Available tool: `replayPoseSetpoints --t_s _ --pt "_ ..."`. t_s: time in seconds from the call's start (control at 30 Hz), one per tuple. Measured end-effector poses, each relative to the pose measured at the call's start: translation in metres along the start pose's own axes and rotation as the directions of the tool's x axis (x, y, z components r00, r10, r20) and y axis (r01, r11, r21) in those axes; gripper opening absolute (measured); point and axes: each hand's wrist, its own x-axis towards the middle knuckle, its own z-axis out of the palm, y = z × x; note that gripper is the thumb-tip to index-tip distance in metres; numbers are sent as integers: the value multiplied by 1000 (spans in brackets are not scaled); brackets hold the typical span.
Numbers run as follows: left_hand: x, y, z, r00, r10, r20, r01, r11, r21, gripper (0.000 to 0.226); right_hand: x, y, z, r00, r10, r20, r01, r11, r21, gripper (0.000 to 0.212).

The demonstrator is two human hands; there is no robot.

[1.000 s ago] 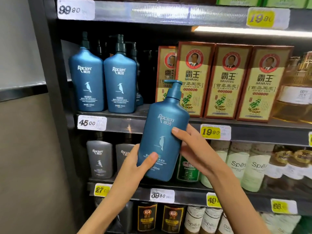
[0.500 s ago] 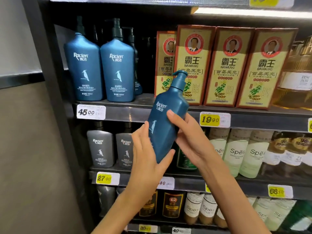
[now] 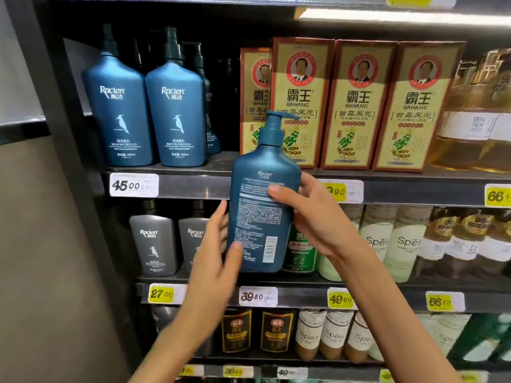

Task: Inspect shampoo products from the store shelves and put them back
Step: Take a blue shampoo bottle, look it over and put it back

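A teal pump bottle of shampoo [image 3: 261, 214] is held upright in front of the shelves, its back label and barcode facing me. My right hand [image 3: 309, 217] grips its right side, thumb across the printed text. My left hand [image 3: 215, 252] holds the lower left edge, thumb on the front near the bottom, fingers behind the bottle. Two matching teal Raclen bottles [image 3: 146, 106] stand on the shelf above at the left, with an empty slot to their right.
Yellow Bawang boxes [image 3: 356, 106] fill the upper shelf beside the gap. Grey Raclen bottles [image 3: 154, 241] and pale Spes bottles [image 3: 392, 241] stand on the shelf behind my hands. Price tags line the shelf edges [image 3: 193, 186]. A dark upright post [image 3: 55, 161] bounds the left.
The bottle has been turned round from its front label to its back label and stood upright. My left hand slid to its lower left edge.
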Motion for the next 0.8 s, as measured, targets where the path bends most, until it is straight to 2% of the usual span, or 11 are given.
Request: replayPoseSetpoints --t_s 0.07,0.13,0.17,0.23,0.33,0.37,0.43,0.5,0.63,0.7,0.8 --pt "-8 11 26 994 15 -110 21 948 319 86 -3 3 13 989 -66 -129 52 993 -108 38" --pt "-7 20 44 974 -8 -225 112 886 451 110 -6 7 24 975 -92 -201 59 984 -166 36" --pt "-2 21 47 963 2 -269 124 884 450 112 -7 7 28 971 -98 -216 60 982 -177 39" --pt "9 23 39 965 -21 -262 102 949 300 101 -6 3 27 977 -95 -193 64 985 -158 50" --pt "10 23 17 996 -85 -28 83 993 -79 66 -3 -3 17 996 -9 -92 -12 974 -225 81" --pt "9 23 11 995 -89 46 95 983 -158 53 -3 -3 14 998 48 -38 -56 969 -240 83" --pt "11 20 2 986 -104 133 134 961 -240 38 -4 1 8 991 110 76 -99 987 -129 63" --pt "13 18 -1 977 -133 167 173 952 -253 27 -6 6 7 995 65 73 -63 998 -26 46" --pt "15 15 -4 981 -160 114 180 964 -196 29 -11 19 9 1000 -4 -31 0 990 -143 52" --pt "12 11 -6 971 -211 109 234 931 -280 37 -17 29 6 999 27 23 -23 988 -155 57" --pt "2 1 -9 955 -270 124 297 854 -428 38 -31 45 0 982 67 177 -13 957 -291 50"
